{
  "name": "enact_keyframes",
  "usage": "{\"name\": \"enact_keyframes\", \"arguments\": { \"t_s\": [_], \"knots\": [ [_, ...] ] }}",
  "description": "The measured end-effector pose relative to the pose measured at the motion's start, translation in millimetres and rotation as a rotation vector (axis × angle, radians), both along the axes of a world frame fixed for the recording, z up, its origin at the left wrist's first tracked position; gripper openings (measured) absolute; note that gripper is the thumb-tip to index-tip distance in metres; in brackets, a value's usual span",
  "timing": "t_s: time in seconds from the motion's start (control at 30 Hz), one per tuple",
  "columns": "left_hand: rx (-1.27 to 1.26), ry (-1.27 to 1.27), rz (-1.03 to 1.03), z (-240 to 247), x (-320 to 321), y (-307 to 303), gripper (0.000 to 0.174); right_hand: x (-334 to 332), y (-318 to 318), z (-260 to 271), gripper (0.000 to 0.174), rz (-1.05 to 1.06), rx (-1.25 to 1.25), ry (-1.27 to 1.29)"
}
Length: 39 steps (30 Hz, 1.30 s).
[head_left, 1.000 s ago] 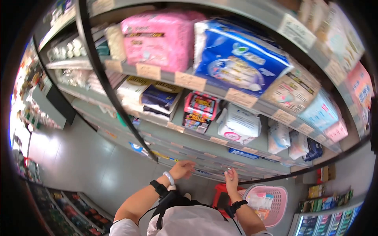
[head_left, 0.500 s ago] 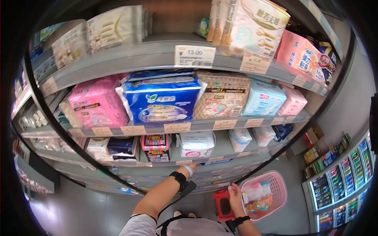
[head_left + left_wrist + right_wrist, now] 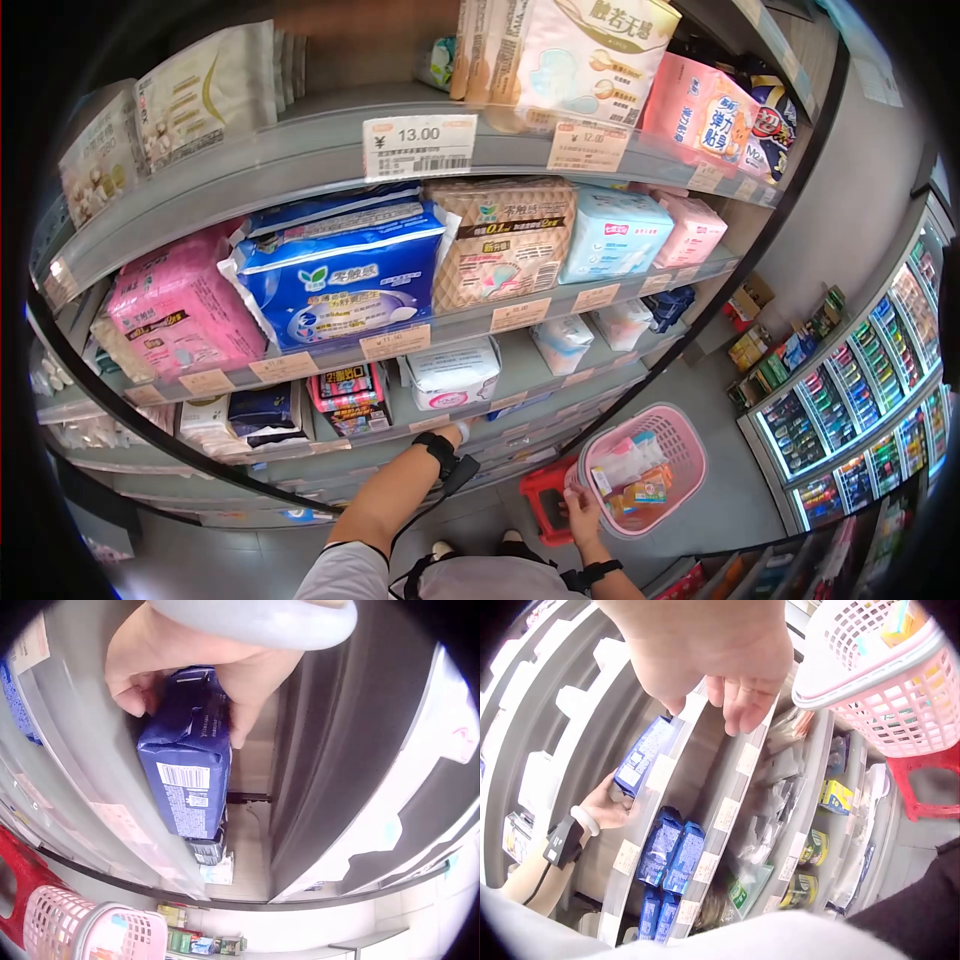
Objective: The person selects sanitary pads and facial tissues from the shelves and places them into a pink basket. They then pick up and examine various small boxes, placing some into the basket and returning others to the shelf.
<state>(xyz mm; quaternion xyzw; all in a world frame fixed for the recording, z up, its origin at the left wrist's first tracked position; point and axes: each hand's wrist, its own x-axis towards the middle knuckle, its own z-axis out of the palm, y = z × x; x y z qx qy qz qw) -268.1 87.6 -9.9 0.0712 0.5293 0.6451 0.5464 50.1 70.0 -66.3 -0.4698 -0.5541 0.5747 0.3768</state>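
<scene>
On a lower shelf, a blue plastic-wrapped pack [image 3: 187, 769] with a white barcode label stands on edge. My left hand [image 3: 176, 641] grips it near the top, thumb on one side and fingers on the other. The head view hides most of this hand under the shelf edge; the right wrist view shows the pack [image 3: 643, 757] too. My right hand [image 3: 582, 513] holds nothing, its fingers loosely bent. It hangs beside the pink basket [image 3: 690, 455], overlapping its near side in the head view. Several colourful packets lie inside the basket.
Above the left arm, shelves carry a large blue pack [image 3: 345, 275], a brown pack [image 3: 505, 240] and a white pack [image 3: 455, 372]. The basket stands by a red stool [image 3: 930, 776]. A lit drinks display [image 3: 850, 390] is at the right.
My left hand has gone forward from in front of the shelves into a lower one and grips the blue pack. My right hand has come beside the basket. The head view has turned right.
</scene>
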Motion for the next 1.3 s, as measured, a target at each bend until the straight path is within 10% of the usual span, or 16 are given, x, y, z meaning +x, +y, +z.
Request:
{"name": "enact_keyframes", "arguments": {
  "t_s": [0.53, 0.8, 1.0, 1.23, 1.3],
  "knots": [
    [0.044, -0.041, 0.057, 62.7, 27.9, -100.1, 0.039, -23.2, 64.4, 58.5, 0.029, 0.355, -0.175, 0.002],
    [0.040, -0.169, -0.154, 21.9, 117.0, -117.3, 0.049, -2.8, 97.2, 57.1, 0.054, 0.807, -0.816, 0.027],
    [-0.100, -0.139, -0.194, -27.0, 141.2, -97.3, 0.048, 11.9, 102.8, 34.1, 0.057, 0.694, -0.908, -0.007],
    [-0.414, 0.495, -0.212, -88.1, 107.8, -103.9, 0.039, -30.4, 144.0, -14.1, 0.040, 0.404, -0.672, 0.097],
    [-0.367, 1.196, -0.222, -93.5, 91.9, -109.4, 0.033, -44.1, 159.3, -26.6, 0.043, 0.389, -0.642, 0.108]
  ]
}}
